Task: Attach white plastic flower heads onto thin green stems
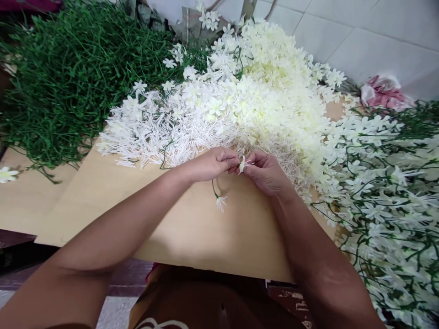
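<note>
Over the middle of the board, my two hands meet at a small white artificial flower (242, 164). My left hand (222, 162) is closed in a pinch on a green stem just left of the bloom. From below that hand the stem hangs down, with a second white flower head (220, 202) at its end. My right hand (265, 171) pinches the flower from the right, thumb and finger at its white stamens. Just beyond my hands lies a heap of white stamen pieces (154, 128).
Green plastic stems (68, 68) are piled at the left. Loose cream petals (274, 77) form a mound at the back. Flowered stems (387, 205) fill the right side. Tan board (206, 237) covers the work surface; a pink-and-white bag (386, 91) sits near the tiled wall.
</note>
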Demonstrator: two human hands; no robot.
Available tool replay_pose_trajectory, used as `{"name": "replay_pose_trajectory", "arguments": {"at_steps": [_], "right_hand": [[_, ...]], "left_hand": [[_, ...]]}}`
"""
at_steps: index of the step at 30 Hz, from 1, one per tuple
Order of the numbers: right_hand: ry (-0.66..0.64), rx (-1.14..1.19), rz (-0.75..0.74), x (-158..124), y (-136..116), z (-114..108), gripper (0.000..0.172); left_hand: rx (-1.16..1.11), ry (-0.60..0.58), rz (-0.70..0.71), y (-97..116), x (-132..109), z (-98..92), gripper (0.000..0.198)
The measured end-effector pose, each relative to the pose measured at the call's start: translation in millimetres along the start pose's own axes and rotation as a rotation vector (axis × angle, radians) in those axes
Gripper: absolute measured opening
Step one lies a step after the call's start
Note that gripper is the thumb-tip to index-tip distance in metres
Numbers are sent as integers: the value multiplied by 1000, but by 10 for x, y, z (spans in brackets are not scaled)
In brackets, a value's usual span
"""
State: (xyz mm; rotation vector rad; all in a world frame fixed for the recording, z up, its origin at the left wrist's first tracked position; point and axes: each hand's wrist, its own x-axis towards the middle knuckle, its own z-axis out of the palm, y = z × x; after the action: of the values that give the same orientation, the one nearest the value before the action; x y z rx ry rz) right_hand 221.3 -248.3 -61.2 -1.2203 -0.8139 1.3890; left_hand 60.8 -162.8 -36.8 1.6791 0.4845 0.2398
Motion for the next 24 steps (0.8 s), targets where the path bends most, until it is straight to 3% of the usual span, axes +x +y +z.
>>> {"name": "replay_pose_trajectory", "arguments": {"at_steps": [7,15,19,21,24], "right_hand": [[-49,-62,85,-11,-57,-3,36],[14,-80,18,21,-2,62,39],[-22,-163,-36,-88,-131,1,37],[-35,-258,-123,-268,-306,-144,31],[24,-286,-282,-629,-629,-403,33]], "left_hand": [[82,-99,11,-11,-3,-18,25],[112,-22,-7,-45,19,38,28],[134,-7,28,-12,-23,53,29],[184,75,78,37,-83,24,31],[137,307,159,118,-175,-57,39]]}}
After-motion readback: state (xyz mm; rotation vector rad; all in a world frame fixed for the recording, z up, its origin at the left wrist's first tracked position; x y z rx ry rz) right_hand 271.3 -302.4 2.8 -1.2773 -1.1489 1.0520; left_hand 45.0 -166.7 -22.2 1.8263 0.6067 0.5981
